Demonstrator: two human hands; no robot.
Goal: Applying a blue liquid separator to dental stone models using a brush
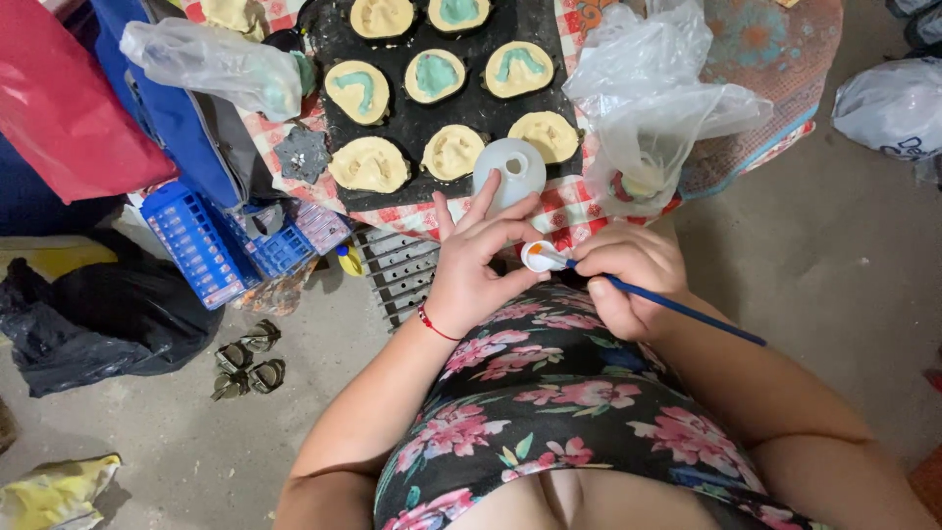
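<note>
Paint sits in a small round white cap with orange inside (539,257), pinched by the left hand (476,270) between thumb and forefinger at its rim, the other fingers fanned upward and clear of it; held level and close to the body, the cap serves, it seems, as a tiny palette within easy reach. The right hand (628,280) is curled around a thin blue-handled paintbrush (667,302), gripped pen-fashion with the bristle end dipped into the cap and the long handle trailing out over the right forearm. Just beyond the left fingertips stands a pale translucent plastic bottle with an open neck (510,172), at the near edge of a table under a red-and-white checked cloth (574,206). On the cloth lies a flat black tray (496,108) bearing cream-coloured moulded rounds (451,150), several with teal paint in their hollows. A crumpled clear plastic bag (653,108) crowds the tray's right side, near the right hand; another bag (211,64) lies at the left. Blue plastic crates (201,245) and a black sack (98,314) fill the floor to the left, while the bare concrete floor (844,265) to the right leaves room for the elbow
</note>
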